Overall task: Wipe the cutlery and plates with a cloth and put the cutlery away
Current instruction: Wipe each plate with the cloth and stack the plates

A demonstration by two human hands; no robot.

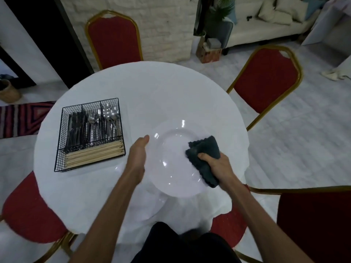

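A large white deep plate [174,160] is held up over the near side of the round white table [144,88]. My left hand [137,154] grips its left rim, thumb on top. My right hand [218,166] grips a dark folded cloth [204,154] and presses it against the plate's right side. A second white plate [148,207] lies on the table under the raised one, partly hidden. At the table's left stands a black wire cutlery tray [89,133] with knives, forks, spoons [111,112] and wooden chopsticks [95,154] in separate compartments.
Red chairs with gold frames ring the table: one at the far side [114,38], one at the right [266,78], others near left [30,213] and near right [313,224]. A sofa and plant stand in the back right.
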